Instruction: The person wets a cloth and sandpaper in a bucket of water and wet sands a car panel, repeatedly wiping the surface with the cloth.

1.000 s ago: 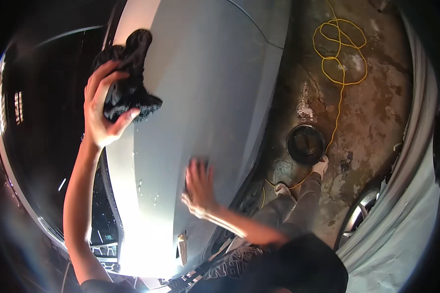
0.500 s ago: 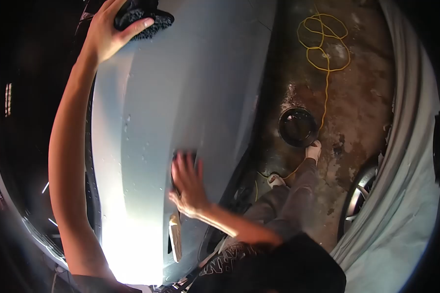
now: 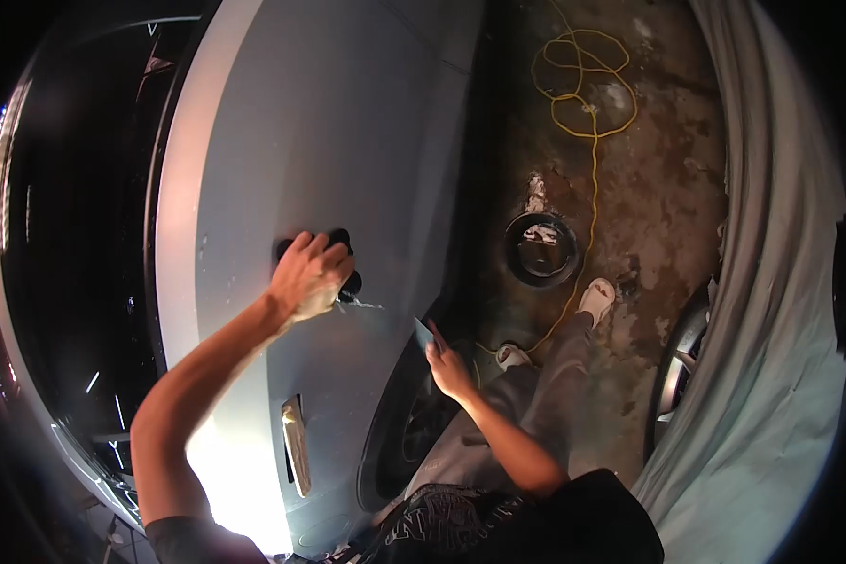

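Observation:
A grey car panel (image 3: 254, 160) fills the middle of the head view. My left hand (image 3: 305, 282) is closed on a black fluffy cloth (image 3: 349, 280) and holds it against the panel. Just below the cloth, a streak of water (image 3: 361, 304) shows on the surface. My right hand (image 3: 451, 370) is near the panel's lower edge, apart from it. Between its fingers is a thin, flat grey piece (image 3: 424, 333), seen nearly edge-on; its exact kind is unclear.
On the wet floor stand a black bucket (image 3: 511, 256) and a coiled yellow cord (image 3: 594, 169) running past my feet. A grey cover (image 3: 771, 282) hangs over something with a wheel (image 3: 681, 367) at right. A tan-covered strip (image 3: 296, 446) sits on the panel.
My left hand has brought the black cloth from the panel's far end back to its middle. My right hand has lifted off the panel and moved right, with the flat piece now visible.

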A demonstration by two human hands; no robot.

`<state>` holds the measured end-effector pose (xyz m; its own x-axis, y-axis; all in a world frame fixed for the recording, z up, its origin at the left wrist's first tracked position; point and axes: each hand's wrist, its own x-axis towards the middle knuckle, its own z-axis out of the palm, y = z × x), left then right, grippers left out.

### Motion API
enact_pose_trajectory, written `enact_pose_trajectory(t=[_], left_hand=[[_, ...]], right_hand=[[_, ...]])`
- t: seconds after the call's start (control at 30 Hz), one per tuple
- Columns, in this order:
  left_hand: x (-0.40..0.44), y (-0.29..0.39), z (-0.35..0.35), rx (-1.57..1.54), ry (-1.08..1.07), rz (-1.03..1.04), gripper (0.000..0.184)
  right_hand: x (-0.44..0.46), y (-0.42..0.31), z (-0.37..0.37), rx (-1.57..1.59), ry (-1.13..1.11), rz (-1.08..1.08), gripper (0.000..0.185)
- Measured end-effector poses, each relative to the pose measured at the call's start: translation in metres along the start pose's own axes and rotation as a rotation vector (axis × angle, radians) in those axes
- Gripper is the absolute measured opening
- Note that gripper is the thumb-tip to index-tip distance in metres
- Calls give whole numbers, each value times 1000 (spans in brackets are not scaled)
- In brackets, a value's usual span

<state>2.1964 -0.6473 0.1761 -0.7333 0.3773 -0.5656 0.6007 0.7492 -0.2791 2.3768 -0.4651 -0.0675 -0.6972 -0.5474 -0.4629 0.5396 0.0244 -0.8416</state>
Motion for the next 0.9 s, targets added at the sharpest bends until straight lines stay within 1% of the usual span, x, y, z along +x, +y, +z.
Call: enact_pose_trajectory(t=[0.07,0.1,0.13,0.17,0.2,0.23,0.27,0.3,0.33,0.37,0.4,0.43,0.47,0.5,0.53,0.6,0.63,0.67,0.7,0.73,0.8,0.83,0.87,0.9], left_hand=[[48,-41,-11,191,273,-29,14],[78,-71,-24,170,234,-222,21],[108,-96,-60,114,268,-258,25],[133,-140,-50,283,529,-221,24],[155,-139,-99,303,307,-326,23],[176,-132,-135,180,74,-479,35],[184,-136,-120,172,122,-503,34],[193,-140,-104,162,170,-526,34],[192,-141,-46,278,485,-413,20],[193,-113,-19,332,372,-363,20],[196,-81,14,318,320,-318,16],[205,-49,54,271,216,-326,16],[215,-19,91,171,162,-315,16],[225,7,145,47,145,-279,17],[234,38,179,-50,108,-317,19],[255,92,204,-262,-36,-413,29],[264,114,210,-283,-42,-392,29],[278,138,213,-472,-72,-485,37],[297,160,216,-663,-104,-568,45],[317,176,218,-774,-235,-580,61],[355,209,243,-874,-270,-535,67],[379,222,258,-887,-266,-510,67],[399,236,276,-940,-329,-528,72],[417,250,295,-990,-397,-548,77]], right_hand=[[-5,18,-31,-141,115,-31,67],[-10,22,-56,-290,64,148,64],[-12,27,-87,-445,0,319,64],[-14,63,-115,-389,90,243,63],[-12,98,-139,-332,179,164,62],[-13,91,-162,-297,274,159,62],[-14,85,-186,-264,373,158,62],[-7,101,-209,-240,351,206,61],[-5,118,-223,-213,329,265,61],[0,102,-232,-182,277,291,54],[1,93,-237,-193,261,304,54],[9,84,-242,-244,208,242,50],[21,73,-244,-290,165,170,47],[27,52,-246,-261,203,92,41],[33,48,-257,-199,152,104,39],[47,45,-276,-27,157,-31,34],[53,46,-287,-69,200,-48,33],[57,50,-303,-125,245,-58,32],[63,69,-313,-129,362,18,26],[69,89,-321,-67,483,188,22],[83,116,-335,-293,621,262,19],[89,132,-340,-334,640,193,19],[98,145,-341,-207,676,205,20],[104,159,-344,-114,653,225,19]])
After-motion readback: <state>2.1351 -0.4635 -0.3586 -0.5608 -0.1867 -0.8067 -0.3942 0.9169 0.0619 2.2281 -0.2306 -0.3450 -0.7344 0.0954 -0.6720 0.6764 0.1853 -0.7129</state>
